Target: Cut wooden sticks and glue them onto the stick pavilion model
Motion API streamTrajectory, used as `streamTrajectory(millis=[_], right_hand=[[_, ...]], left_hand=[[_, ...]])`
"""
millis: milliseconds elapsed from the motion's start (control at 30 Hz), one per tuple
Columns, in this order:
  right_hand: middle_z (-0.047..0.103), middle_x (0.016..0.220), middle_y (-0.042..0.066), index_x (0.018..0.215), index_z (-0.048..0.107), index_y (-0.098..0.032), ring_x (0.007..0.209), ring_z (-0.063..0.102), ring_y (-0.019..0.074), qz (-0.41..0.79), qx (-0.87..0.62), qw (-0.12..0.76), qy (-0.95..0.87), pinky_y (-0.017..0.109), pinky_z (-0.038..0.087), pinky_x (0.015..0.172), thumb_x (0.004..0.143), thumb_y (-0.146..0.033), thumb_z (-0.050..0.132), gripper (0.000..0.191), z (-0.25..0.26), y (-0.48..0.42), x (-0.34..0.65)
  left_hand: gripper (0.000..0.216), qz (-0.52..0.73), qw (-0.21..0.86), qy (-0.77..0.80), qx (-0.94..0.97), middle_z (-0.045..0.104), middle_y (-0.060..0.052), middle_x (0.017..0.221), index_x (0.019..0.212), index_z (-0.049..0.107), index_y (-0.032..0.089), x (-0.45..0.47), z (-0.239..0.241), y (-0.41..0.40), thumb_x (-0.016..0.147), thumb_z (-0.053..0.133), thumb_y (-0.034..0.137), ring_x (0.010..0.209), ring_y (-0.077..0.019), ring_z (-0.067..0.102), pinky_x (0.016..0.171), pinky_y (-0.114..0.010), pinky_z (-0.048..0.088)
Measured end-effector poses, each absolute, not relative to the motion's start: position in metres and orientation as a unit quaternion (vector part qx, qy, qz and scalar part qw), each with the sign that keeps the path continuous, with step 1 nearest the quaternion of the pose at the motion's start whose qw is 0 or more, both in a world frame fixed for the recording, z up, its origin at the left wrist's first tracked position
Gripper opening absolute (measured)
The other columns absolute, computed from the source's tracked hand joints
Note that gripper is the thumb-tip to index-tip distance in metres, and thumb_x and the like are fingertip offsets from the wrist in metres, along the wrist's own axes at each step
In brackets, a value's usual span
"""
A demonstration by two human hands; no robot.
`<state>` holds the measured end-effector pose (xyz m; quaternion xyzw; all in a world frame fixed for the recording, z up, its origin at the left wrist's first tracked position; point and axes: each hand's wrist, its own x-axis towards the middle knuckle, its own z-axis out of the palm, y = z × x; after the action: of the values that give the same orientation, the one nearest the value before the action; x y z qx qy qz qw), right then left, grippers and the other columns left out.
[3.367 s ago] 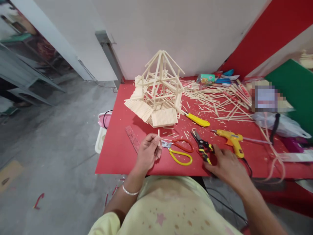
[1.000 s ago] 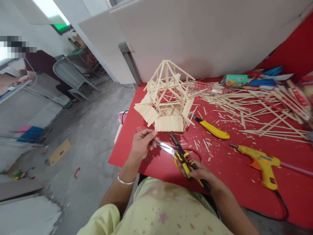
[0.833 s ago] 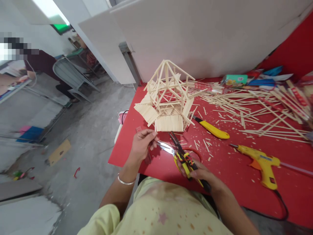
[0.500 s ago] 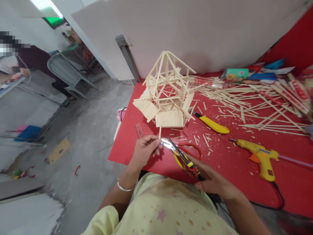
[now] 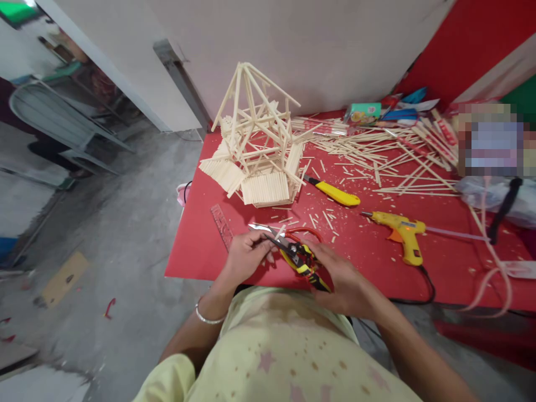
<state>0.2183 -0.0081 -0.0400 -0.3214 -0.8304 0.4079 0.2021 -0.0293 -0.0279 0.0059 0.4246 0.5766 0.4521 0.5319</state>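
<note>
My left hand [image 5: 248, 255] is closed in a pinch near the table's front edge, holding a short wooden stick [image 5: 280, 231] whose pale end slants up past the fingers. My right hand [image 5: 344, 279] is wrapped round a pair of yellow-and-black pliers [image 5: 309, 273]. Their dark jaws point left, at the stick beside my left fingertips; whether they touch it I cannot tell. Beneath the pliers lie scissors with red handles [image 5: 305, 229], partly covered. Just beyond my hands stands a model house of wooden sticks [image 5: 265, 188], with an open pointed roof frame and slatted panels round its base.
On the red table [image 5: 192, 245] lie a clear ruler [image 5: 221, 224], a yellow utility knife [image 5: 337, 193] and a yellow glue gun [image 5: 402, 231] with its cord. Loose sticks [image 5: 364, 151] and offcuts spread behind. A plastic chair [image 5: 54, 120] and a seated person are at left.
The pliers have swung up and left, bringing their jaws to the stick at my left hand. The stick now tilts right. The view has turned right.
</note>
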Motion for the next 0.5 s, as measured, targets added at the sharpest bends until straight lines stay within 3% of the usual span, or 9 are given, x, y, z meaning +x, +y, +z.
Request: streamTrajectory(millis=[367, 500], right_hand=[[0.042, 0.154, 0.015, 0.161, 0.012, -0.023, 0.140, 0.044, 0.0345, 0.358, -0.321, 0.202, -0.853, 0.050, 0.043, 0.111, 0.072, -0.012, 0.056, 0.100, -0.0361, -0.0123, 0.2222], [0.053, 0.141, 0.016, 0.160, 0.013, -0.022, 0.127, 0.054, 0.0339, 0.320, -0.365, 0.203, -0.850, 0.048, 0.049, 0.102, 0.073, -0.015, 0.057, 0.098, -0.0355, -0.0171, 0.2166]], left_hand=[[0.019, 0.449, 0.545, 0.567, 0.424, 0.068, -0.003, 0.067, 0.081, 0.072, 0.014, -0.0262, -0.0011, -0.0295, 0.080, 0.075, 0.033, 0.052, -0.0128, 0.066, 0.049, -0.022, 0.056], [0.016, 0.458, 0.547, 0.558, 0.423, 0.067, -0.002, 0.064, 0.080, 0.070, 0.015, -0.0240, -0.0043, -0.0282, 0.081, 0.074, 0.030, 0.052, -0.0132, 0.066, 0.049, -0.023, 0.056]])
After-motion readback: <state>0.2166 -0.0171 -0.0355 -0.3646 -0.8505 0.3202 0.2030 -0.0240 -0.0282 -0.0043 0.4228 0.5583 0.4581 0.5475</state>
